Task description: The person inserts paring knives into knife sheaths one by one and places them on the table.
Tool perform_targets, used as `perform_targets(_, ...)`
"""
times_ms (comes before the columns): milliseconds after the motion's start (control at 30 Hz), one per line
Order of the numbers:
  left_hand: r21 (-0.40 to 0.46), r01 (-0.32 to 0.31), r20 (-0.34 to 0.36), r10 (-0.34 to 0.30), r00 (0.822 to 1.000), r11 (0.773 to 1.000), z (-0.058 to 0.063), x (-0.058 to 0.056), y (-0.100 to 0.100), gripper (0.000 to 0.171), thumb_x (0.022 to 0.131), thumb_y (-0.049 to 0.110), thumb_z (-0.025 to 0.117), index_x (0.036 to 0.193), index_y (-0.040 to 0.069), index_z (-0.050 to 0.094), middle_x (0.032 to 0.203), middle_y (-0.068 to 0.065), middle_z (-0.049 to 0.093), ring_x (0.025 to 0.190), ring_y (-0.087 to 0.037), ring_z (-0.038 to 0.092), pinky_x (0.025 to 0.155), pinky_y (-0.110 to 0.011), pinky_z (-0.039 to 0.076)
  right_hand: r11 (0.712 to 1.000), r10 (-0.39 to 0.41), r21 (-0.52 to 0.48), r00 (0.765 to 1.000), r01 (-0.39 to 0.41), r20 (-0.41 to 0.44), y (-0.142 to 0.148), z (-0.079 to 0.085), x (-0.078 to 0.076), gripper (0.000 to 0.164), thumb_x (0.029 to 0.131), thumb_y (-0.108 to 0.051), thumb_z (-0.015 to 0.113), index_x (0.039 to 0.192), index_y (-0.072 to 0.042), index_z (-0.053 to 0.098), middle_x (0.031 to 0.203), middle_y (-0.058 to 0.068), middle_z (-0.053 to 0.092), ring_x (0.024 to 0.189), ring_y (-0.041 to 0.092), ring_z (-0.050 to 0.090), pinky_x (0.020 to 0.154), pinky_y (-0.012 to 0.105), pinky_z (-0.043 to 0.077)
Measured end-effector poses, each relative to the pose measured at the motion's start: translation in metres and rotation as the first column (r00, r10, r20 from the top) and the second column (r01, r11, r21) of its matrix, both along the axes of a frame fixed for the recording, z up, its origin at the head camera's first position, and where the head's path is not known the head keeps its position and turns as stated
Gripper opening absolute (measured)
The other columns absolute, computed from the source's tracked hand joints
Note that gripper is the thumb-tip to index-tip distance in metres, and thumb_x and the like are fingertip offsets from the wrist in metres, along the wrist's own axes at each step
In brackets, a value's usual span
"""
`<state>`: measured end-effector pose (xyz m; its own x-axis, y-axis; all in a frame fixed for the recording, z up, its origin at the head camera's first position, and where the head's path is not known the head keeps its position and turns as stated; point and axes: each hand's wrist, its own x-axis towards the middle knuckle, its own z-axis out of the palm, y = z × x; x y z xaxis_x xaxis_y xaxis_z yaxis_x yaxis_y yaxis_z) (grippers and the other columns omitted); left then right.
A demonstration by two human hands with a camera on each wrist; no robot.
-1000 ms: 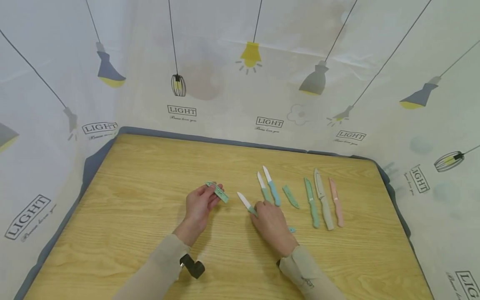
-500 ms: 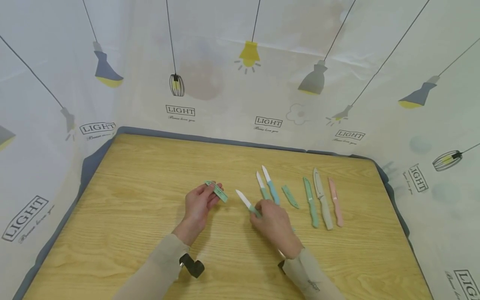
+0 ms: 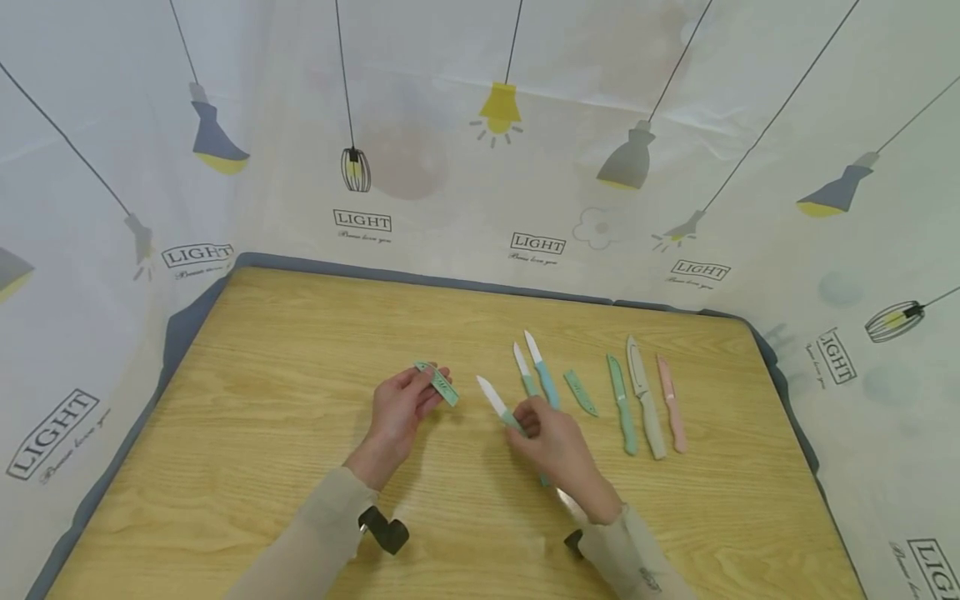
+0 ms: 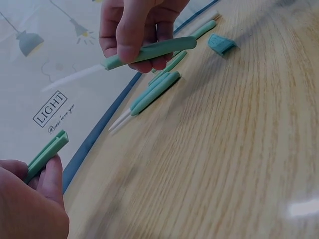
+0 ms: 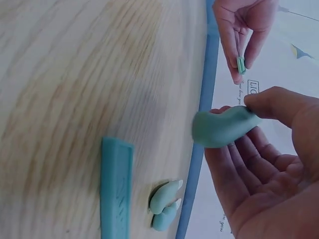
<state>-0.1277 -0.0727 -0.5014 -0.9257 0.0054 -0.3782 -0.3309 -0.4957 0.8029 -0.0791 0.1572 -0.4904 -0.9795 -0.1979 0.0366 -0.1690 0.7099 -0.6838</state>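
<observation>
W/in R hand (image 3: 553, 442), grn-hdl knife (image 3: 500, 406), blade (image 4: 74, 78) out to L

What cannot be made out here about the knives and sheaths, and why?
Head: most of the blue sheath, behind the right hand.
Right wrist: the held knife's blade, behind its handle and the hand.
Left wrist: the held sheath's lower end, covered by the left hand.
Head: markings on the loose green sheath, too small.

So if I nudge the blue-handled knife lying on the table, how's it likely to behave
The blue-handled knife will probably swing or slide rather than roll far, being long and slim with a narrow blade. It looks stiff, with a straight blade and solid-looking handle. That smooth-looking handle may slide easily on the table.
</observation>
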Motion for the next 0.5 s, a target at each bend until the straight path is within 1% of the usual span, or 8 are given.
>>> perform_targets(100,0.000,0.007,0.004,-0.007,1.000,1.000,0.0009,-0.0005,0.0003,0.044,0.097,0.012,0.057,0.132,-0.013,0.049,0.120,-0.022,0.064,0.106,-0.025,0.065,0.088,-0.031,0.053,0.999,0.021,-0.038,1.000,-0.021,0.002,0.0021,0.0001,0.0012,0.022,0.087,-0.020,0.070,0.105,-0.011,0.064,0.089,-0.004,0.068,0.077,0.006,0.064,0.065,0.022,0.056)
perform_targets(200,-0.003,0.014,0.010,-0.014,1.000,1.000,0.0018,-0.0008,0.0006,0.043,0.097,0.012,0.057,0.131,-0.013,0.050,0.119,-0.021,0.064,0.105,-0.024,0.065,0.088,-0.030,0.053,0.998,0.049,-0.043,0.999,-0.049,0.009,0.0037,0.0001,0.0025,0.024,0.089,-0.021,0.069,0.110,-0.009,0.068,0.088,-0.005,0.069,0.076,0.006,0.064,0.066,0.022,0.056)
perform_targets(367,0.002,0.019,0.016,-0.019,1.000,1.000,0.0025,-0.0019,0.0014,0.041,0.097,0.012,0.058,0.130,-0.012,0.052,0.118,-0.021,0.065,0.105,-0.025,0.065,0.088,-0.030,0.053,0.993,0.094,-0.072,0.995,-0.090,0.043,0.0043,0.0009,0.0058,0.024,0.090,-0.021,0.067,0.109,-0.006,0.069,0.087,-0.005,0.069,0.076,0.007,0.064,0.066,0.024,0.057)
perform_targets(500,0.000,0.026,0.016,-0.026,1.000,1.000,0.0032,-0.0027,0.0024,0.041,0.097,0.012,0.057,0.130,-0.012,0.052,0.119,-0.021,0.065,0.106,-0.026,0.065,0.088,-0.031,0.053,0.992,0.095,-0.097,0.992,-0.087,0.083,0.0041,0.0009,0.0085,0.028,0.093,-0.030,0.064,0.109,-0.009,0.069,0.091,-0.005,0.070,0.079,0.007,0.064,0.067,0.025,0.056)
